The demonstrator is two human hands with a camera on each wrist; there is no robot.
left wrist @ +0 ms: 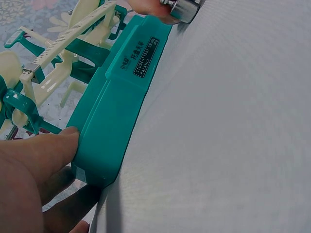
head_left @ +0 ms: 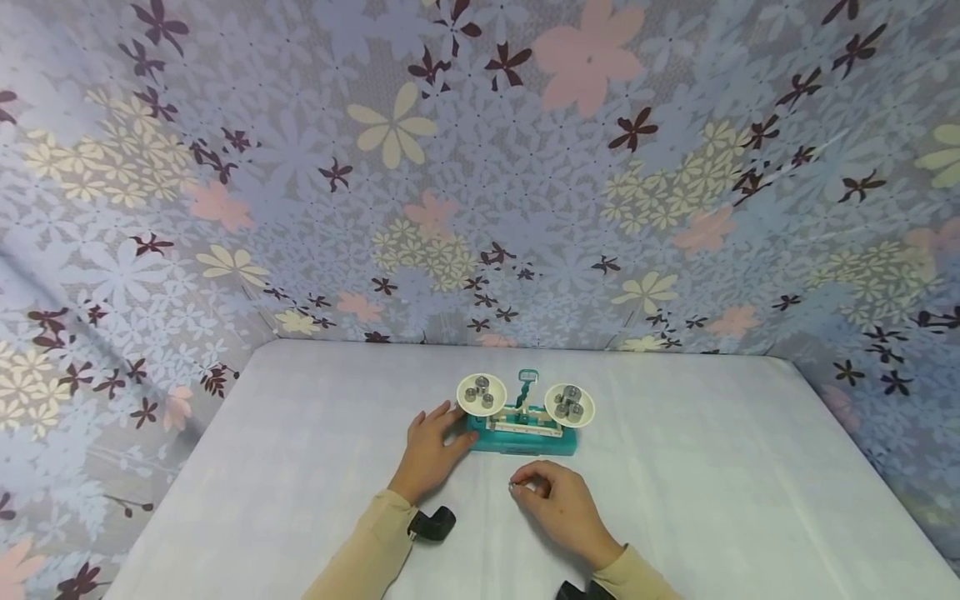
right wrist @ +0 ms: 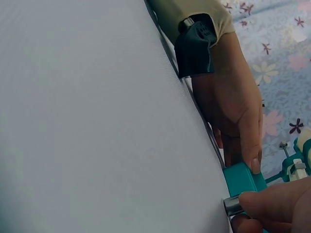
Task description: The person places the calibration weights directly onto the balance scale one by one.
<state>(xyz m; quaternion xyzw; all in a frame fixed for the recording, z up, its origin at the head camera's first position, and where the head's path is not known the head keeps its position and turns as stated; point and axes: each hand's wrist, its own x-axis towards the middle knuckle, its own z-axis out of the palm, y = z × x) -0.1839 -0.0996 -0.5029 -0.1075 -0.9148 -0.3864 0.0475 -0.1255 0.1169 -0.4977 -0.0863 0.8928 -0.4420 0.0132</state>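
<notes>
A teal tray balance (head_left: 501,446) with two cream pans stands on the table. Its base carries the words "STUDENT TRAY BALANCE" in the left wrist view. My left hand (head_left: 426,454) grips the base's left end, its thumb (left wrist: 68,141) on the near side. Several metal weights (head_left: 482,382) sit in the left pan (head_left: 497,406), and several more weights (head_left: 572,392) are in the right pan (head_left: 588,414). Just in front of the base, my right hand (head_left: 561,504) pinches a shiny cylindrical weight (right wrist: 234,206) between thumb and fingers, low over the table.
A white cloth (head_left: 750,483) covers the table. Flower-patterned fabric (head_left: 480,208) rises behind its back edge and along both sides. A black wrist camera (head_left: 432,524) is strapped over the left sleeve, another black device (head_left: 585,591) at the right sleeve.
</notes>
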